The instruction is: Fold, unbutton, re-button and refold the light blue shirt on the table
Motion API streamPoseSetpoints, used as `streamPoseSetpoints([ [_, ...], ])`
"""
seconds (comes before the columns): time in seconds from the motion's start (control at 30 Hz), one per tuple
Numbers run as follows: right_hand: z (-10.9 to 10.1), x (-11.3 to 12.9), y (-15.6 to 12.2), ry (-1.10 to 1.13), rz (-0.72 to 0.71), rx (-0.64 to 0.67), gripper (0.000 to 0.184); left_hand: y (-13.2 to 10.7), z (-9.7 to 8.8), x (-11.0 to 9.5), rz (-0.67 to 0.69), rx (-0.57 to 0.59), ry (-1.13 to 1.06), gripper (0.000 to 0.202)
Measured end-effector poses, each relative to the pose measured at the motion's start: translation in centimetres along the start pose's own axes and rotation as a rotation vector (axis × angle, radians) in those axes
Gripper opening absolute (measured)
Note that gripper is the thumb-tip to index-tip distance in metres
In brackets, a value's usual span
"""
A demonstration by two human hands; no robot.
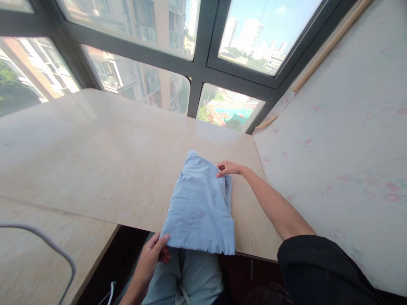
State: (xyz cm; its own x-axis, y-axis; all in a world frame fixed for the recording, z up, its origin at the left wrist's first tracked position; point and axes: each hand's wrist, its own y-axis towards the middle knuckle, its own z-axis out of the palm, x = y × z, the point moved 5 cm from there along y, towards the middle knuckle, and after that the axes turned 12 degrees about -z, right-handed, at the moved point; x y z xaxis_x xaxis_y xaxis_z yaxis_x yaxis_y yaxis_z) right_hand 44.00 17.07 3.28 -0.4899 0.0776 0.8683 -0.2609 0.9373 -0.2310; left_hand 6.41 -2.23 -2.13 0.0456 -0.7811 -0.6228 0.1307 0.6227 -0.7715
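Note:
A light blue folded garment lies on the pale marbled tabletop, its near edge reaching over the table's front edge above my lap. Its exact kind cannot be made out. At the lower left corner, my left hand pinches the fabric between thumb and fingers. My right hand is closed on the upper right edge of the garment, thumb on top. Below that hand, a second layer of cloth shows along the right side. The garment narrows to a rounded tip at its far end, and its surface has small wrinkles.
The marbled tabletop stretches left and back to grey-framed windows. A floral-papered wall closes off the right side. At lower left, a grey cable curves over another surface, with a dark gap beside it.

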Motion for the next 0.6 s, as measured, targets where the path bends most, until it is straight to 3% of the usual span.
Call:
streamPoseSetpoints([
  [0.1,-0.5,-0.2,-0.3,0.019,0.007,-0.013,0.039,0.3,0.0,0.1,0.017,0.013,0.001,0.04],
  [0.3,-1.1,0.3,-1.7,0.017,0.036,-0.174,0.038,1.1,-0.2,0.6,-0.002,0.021,-0.043,0.04],
  [0.47,0.7,0.4,-4.2,-0.148,0.372,-0.127,0.055,1.3,-0.1,0.9,-0.046,0.006,-0.1,0.037],
  [0.6,3.5,1.0,-5.9,-0.105,0.462,-0.049,0.055,1.3,-0.2,0.7,-0.091,0.021,-0.122,0.039],
])
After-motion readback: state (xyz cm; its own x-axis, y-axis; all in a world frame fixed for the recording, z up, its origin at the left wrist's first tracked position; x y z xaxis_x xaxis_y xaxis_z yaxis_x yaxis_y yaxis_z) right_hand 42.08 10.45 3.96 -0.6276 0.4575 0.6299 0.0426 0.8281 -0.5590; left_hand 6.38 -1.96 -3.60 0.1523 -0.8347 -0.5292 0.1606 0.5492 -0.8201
